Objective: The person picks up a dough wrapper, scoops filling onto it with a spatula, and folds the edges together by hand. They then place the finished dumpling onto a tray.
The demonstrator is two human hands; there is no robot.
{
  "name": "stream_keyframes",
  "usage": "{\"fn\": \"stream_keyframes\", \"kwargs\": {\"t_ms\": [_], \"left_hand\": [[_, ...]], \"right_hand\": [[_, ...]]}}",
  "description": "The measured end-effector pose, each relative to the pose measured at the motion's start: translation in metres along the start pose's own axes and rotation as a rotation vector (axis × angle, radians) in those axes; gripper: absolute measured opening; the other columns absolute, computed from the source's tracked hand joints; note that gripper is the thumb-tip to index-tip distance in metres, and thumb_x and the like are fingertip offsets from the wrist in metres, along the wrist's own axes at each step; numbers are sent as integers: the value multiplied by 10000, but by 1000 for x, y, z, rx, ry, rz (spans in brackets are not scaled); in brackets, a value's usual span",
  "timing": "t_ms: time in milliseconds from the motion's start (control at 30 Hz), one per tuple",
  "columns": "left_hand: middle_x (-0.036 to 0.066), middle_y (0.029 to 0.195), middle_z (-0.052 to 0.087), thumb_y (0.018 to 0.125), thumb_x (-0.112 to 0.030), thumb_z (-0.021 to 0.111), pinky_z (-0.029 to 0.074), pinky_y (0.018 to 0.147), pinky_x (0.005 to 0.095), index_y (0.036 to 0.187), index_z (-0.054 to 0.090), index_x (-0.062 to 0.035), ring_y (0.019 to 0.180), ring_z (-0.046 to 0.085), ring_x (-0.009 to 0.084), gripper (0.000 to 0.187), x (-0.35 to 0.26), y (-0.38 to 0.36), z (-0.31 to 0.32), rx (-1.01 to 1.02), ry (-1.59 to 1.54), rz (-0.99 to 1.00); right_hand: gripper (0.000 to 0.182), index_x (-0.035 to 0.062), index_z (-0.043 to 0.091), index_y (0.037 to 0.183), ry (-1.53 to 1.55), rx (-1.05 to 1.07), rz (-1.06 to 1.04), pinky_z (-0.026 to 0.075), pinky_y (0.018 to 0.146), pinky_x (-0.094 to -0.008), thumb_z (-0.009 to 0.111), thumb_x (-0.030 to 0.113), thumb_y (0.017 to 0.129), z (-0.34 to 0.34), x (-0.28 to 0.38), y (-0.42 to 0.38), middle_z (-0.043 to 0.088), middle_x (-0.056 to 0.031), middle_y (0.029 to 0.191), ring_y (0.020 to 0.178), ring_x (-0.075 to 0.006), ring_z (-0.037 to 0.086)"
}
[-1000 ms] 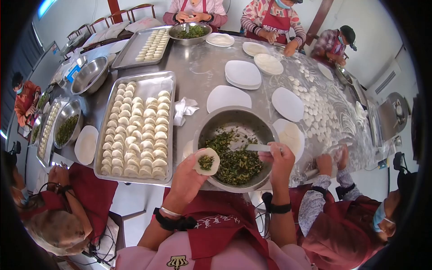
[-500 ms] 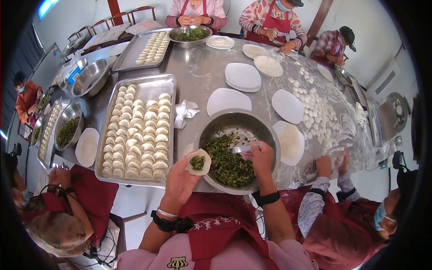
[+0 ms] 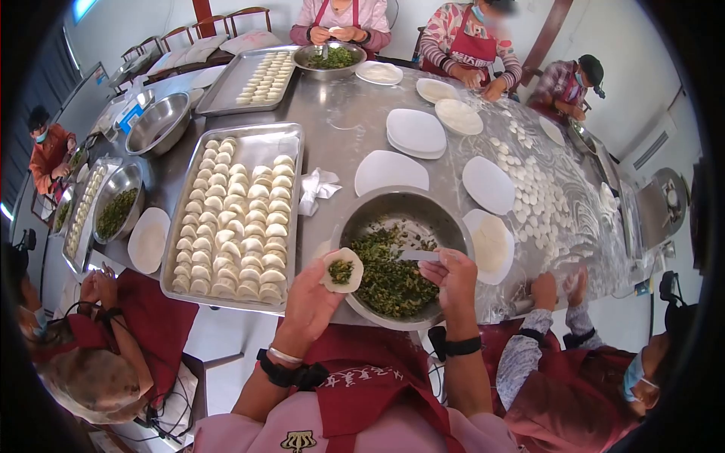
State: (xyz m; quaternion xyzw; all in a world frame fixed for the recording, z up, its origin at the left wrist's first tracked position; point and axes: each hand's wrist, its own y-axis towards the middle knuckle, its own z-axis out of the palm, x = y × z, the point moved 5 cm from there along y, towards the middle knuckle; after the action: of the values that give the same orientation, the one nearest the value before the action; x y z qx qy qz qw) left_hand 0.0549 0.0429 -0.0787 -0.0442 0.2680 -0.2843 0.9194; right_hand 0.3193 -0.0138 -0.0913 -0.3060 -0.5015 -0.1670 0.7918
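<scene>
The right hand [image 3: 453, 275], grip clamped on the spatula [image 3: 418, 256], has drawn back across the filling bowl [image 3: 355, 219] toward 3 o'clock, while the left hand [image 3: 313, 298] keeps cupping the filled wrapper [image 3: 341, 269], so loading looks done.

Tray of finished dumplings [image 3: 234, 215] left; crumpled white cloth [image 3: 317, 186] beside it; white plates [image 3: 414, 132] and dough rounds [image 3: 540, 196] beyond.

This is looking like a communal kitchen or canteen workroom where food is being prepared by hand in large amounts. Several people in red aprons are sitting around one long steel table [image 3: 340, 128]. Metal trays [image 3: 291, 136] are holding rows of dumplings [image 3: 234, 226], bowls [image 3: 453, 226] are holding green filling, and round dough wrappers [image 3: 529, 189] are lying on the floured surface.
</scene>
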Motion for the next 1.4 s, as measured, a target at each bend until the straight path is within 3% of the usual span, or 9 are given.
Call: {"fn": "stream_keyframes", "kwargs": {"t_ms": [233,367,467,500,633,733,833,1000,1400], "left_hand": [[151,1329,568,1028,-207,501,455,1070,441,1362,476,45,1239,555,271,419,13,11,14,35,-57,-34],[177,1380,521,1088,-286,354,383,1136,451,1372,436,37,1299,497,295,437,17,16,25,74,-78,-60],[165,1339,543,1079,-258,376,403,1114,444,1341,465,39,1269,515,284,406,16,20,25,47,-99,-46],[151,1311,562,1067,-236,415,424,1092,439,1320,489,37,1242,535,272,380,15,23,23,34,-106,-46],[135,1260,587,1062,-207,436,460,1055,426,1276,520,27,1200,562,258,329,13,24,22,10,-110,-53],[143,1287,575,1065,-212,430,458,1062,432,1305,501,33,1218,555,263,351,15,20,19,-3,-92,-84],[152,1323,554,1068,-217,416,445,1081,449,1341,478,40,1243,541,269,380,18,13,18,-19,-96,-108],[165,1364,526,1085,-265,355,429,1105,451,1371,451,45,1275,520,279,432,23,3,27,35,-29,-151],[165,1368,528,1066,-292,438,440,1096,442,1378,440,61,1263,532,272,471,30,-13,29,80,92,-158]], "right_hand": [[223,-98,591,1067,33,27,-115,636,711,-366,547,104,983,20,28,-40,673,-195,922,780,-314,732],[210,-70,636,1060,-148,33,-314,612,746,-361,570,109,975,36,27,-71,695,-188,960,836,-301,729],[179,-24,680,1063,-727,210,-675,591,786,-360,602,76,938,47,32,-97,709,-187,1007,903,-306,718],[194,34,708,1075,-815,240,-877,571,834,-380,635,57,897,51,30,-106,723,-149,1024,945,-289,709],[206,32,707,1071,-875,376,-1156,578,807,-378,648,44,874,65,27,-120,734,-152,979,948,-307,710],[172,-11,690,1052,-956,322,-1153,584,801,-358,627,54,906,58,42,-119,731,-168,967,914,-299,723],[181,-54,663,1027,-623,207,-637,598,782,-356,588,98,965,40,53,-109,728,-169,945,853,-267,733],[244,-92,622,1023,-164,126,-288,621,664,-341,559,143,998,25,48,-90,696,-187,891,767,-273,728],[200,-79,627,997,-141,95,-107,616,601,-322,545,101,967,11,22,-67,685,-163,854,688,-258,722]]}}
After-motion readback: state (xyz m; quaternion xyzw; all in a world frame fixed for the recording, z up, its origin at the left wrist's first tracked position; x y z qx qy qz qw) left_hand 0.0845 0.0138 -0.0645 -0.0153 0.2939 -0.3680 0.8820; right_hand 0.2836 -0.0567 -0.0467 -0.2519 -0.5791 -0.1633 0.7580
